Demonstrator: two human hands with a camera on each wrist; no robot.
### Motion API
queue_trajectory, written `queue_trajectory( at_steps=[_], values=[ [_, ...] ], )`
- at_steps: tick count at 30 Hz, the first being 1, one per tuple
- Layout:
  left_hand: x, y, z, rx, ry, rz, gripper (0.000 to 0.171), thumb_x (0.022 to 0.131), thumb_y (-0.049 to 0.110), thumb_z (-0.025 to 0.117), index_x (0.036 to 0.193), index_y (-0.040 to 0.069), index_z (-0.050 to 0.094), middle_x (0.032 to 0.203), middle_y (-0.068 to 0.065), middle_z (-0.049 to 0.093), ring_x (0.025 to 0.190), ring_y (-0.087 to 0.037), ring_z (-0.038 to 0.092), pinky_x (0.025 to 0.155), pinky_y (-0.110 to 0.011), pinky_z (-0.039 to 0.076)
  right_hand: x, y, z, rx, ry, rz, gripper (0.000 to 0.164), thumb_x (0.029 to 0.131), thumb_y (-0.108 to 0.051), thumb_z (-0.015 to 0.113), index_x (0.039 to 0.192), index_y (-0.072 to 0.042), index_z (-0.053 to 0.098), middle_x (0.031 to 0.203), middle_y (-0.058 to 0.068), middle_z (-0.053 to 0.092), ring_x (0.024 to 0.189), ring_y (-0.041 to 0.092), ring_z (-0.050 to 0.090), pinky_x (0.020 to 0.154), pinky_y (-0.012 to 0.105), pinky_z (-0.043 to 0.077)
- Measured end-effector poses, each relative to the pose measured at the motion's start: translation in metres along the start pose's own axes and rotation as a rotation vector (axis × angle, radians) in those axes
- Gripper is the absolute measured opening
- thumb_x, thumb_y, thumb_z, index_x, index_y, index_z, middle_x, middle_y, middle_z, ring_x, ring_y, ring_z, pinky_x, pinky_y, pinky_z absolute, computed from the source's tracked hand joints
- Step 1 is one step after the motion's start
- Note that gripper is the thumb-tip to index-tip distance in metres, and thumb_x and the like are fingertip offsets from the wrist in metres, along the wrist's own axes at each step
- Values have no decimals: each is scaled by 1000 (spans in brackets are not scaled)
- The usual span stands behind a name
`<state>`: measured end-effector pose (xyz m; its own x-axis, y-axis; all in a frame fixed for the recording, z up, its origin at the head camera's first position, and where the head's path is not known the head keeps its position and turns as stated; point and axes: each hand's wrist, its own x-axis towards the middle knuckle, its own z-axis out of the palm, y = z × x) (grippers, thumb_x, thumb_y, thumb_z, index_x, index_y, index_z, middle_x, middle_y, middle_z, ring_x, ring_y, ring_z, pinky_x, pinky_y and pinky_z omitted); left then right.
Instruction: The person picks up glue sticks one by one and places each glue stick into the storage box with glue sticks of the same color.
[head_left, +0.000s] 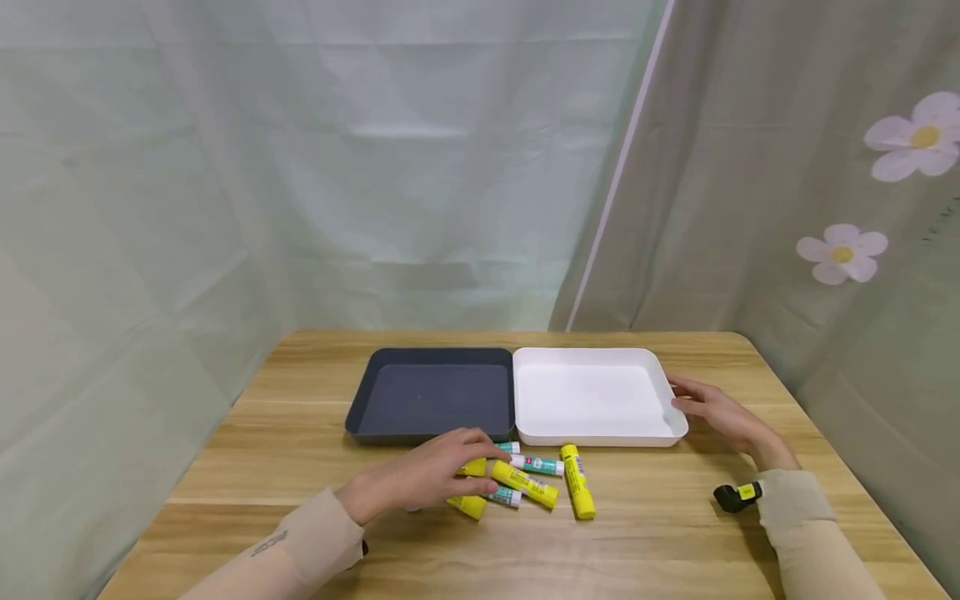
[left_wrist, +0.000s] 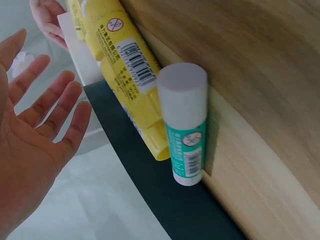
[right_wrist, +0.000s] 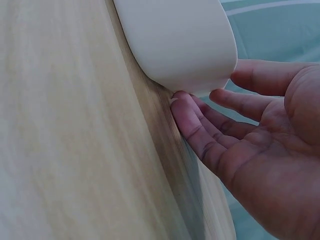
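Several glue sticks lie in a loose pile on the wooden table, some yellow and some teal with white caps. Over the left part of that pile hovers my left hand, hiding some of the sticks. In the left wrist view its fingers are spread and hold nothing; a teal glue stick lies close to the yellow ones. My right hand touches the right side of a white tray. The right wrist view shows its fingertips at the tray's outer wall, fingers only slightly bent.
A dark grey tray stands against the white one's left side, behind the glue sticks. The wooden table extends around them. Pale curtains hang behind and beside the table. A black device sits at my right wrist.
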<state>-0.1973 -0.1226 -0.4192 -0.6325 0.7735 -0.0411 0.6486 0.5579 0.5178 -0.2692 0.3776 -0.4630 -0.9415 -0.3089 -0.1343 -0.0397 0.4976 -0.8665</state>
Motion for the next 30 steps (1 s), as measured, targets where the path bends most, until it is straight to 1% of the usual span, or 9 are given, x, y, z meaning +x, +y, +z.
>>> queue_trajectory(
  at_steps=[2, 5, 7, 10, 12, 15, 20, 26, 30],
  values=[
    [-2, -1, 0, 4, 5, 13, 47, 104, 48, 60, 145, 25, 61, 131, 1, 60, 113, -17, 57, 98, -38, 49, 0, 1, 0, 6, 1, 0, 71, 108, -24, 56, 162, 6, 21, 165, 34, 22, 148, 51, 29, 114, 63, 31],
    [-5, -4, 0, 32, 11, 30, 44, 104, 47, 62, 142, 26, 64, 128, 2, 61, 112, -17, 57, 97, -36, 49, 0, 1, 1, 12, -4, 6, 71, 109, -24, 56, 162, 6, 21, 165, 33, 21, 147, 50, 29, 113, 58, 35],
    [-7, -6, 1, 49, 8, 36, 42, 104, 47, 62, 140, 26, 65, 127, 3, 61, 111, -16, 58, 96, -36, 49, 0, 0, 1, 15, -6, 11, 72, 109, -24, 56, 162, 6, 20, 166, 33, 21, 147, 49, 30, 111, 50, 39],
    [-9, -8, 2, 59, -6, 24, 39, 104, 49, 61, 136, 27, 67, 126, 6, 61, 110, -13, 57, 96, -34, 50, 1, -1, 1, 18, -11, 14, 72, 109, -25, 56, 162, 7, 20, 166, 32, 21, 147, 48, 31, 106, 36, 43],
    [-11, -10, 2, 50, -15, 21, 37, 104, 48, 61, 134, 27, 68, 124, 7, 60, 108, -12, 56, 95, -33, 50, 2, -2, 1, 17, -14, 13, 72, 109, -26, 56, 162, 7, 20, 166, 32, 21, 147, 47, 31, 103, 31, 43],
    [-15, -11, 2, 43, -29, 11, 35, 105, 48, 60, 132, 28, 69, 121, 9, 59, 105, -10, 56, 94, -33, 49, 2, -3, 2, 15, -15, 11, 73, 109, -27, 57, 162, 6, 20, 166, 31, 21, 146, 47, 32, 103, 32, 43],
    [-22, -13, 1, 54, -28, -2, 37, 104, 49, 60, 133, 28, 69, 119, 11, 60, 108, -10, 55, 97, -36, 49, 4, -3, 4, 7, -10, 12, 72, 109, -26, 57, 162, 7, 21, 166, 32, 22, 145, 47, 33, 106, 38, 43],
    [-30, -18, 2, 82, -13, 4, 34, 102, 47, 64, 129, 28, 71, 118, 12, 60, 109, -8, 56, 99, -37, 48, 7, -2, 6, 15, -16, 9, 72, 109, -25, 56, 162, 8, 20, 166, 32, 20, 147, 49, 29, 114, 54, 35],
    [-32, -21, 0, 100, -12, 9, 32, 101, 46, 67, 128, 29, 71, 120, 13, 60, 110, -6, 56, 101, -39, 48, 7, -1, 6, 15, -15, 12, 71, 109, -25, 55, 162, 8, 20, 166, 32, 19, 148, 49, 27, 114, 50, 36]
  ],
)
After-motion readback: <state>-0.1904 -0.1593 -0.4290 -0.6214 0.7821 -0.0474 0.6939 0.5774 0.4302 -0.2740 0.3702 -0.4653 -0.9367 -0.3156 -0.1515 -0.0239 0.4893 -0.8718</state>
